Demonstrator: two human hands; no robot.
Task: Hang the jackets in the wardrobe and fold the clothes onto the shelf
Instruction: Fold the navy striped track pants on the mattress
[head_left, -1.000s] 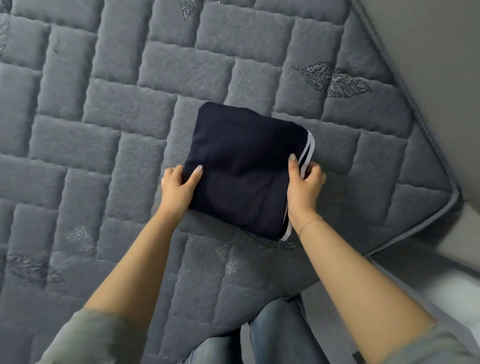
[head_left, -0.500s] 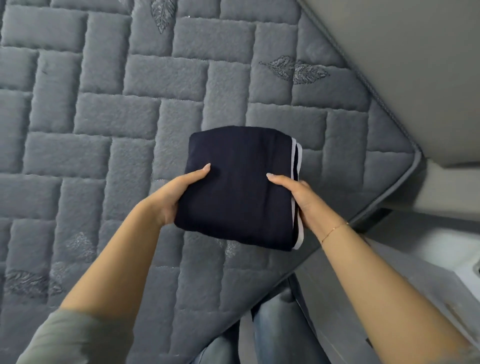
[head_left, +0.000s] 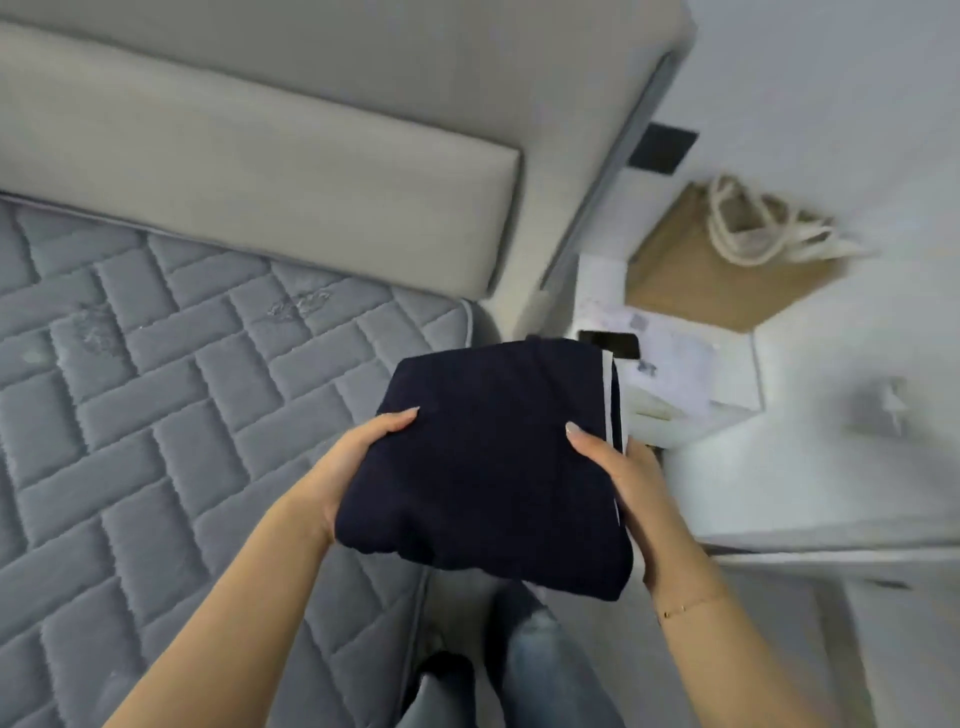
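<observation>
Above the mattress corner: a folded navy garment (head_left: 483, 467) is held in the air between both hands, over the gap between the quilted grey mattress (head_left: 156, 415) and a white bedside cabinet (head_left: 737, 384).
Edges: the mattress edge runs just below and left of the garment; the padded grey headboard (head_left: 260, 171) closes off the far side.
Open room: bare floor shows to the lower right, beside the cabinet; the picture is blurred there.
Cabinet top: a brown paper bag (head_left: 696, 270) with white rope handles, some papers and a dark phone (head_left: 610, 343), close behind the garment's far right corner.
Garment axis: roughly square, slightly longer from near to far; a white-striped edge lies along its right side.
Left hand (head_left: 343, 467): grips the left edge, thumb on top, fingers hidden underneath.
Right hand (head_left: 623, 483): grips the striped right edge, thumb on top, fingers underneath.
Garment to hands: it spans between them, the near edge sagging towards the wrists.
</observation>
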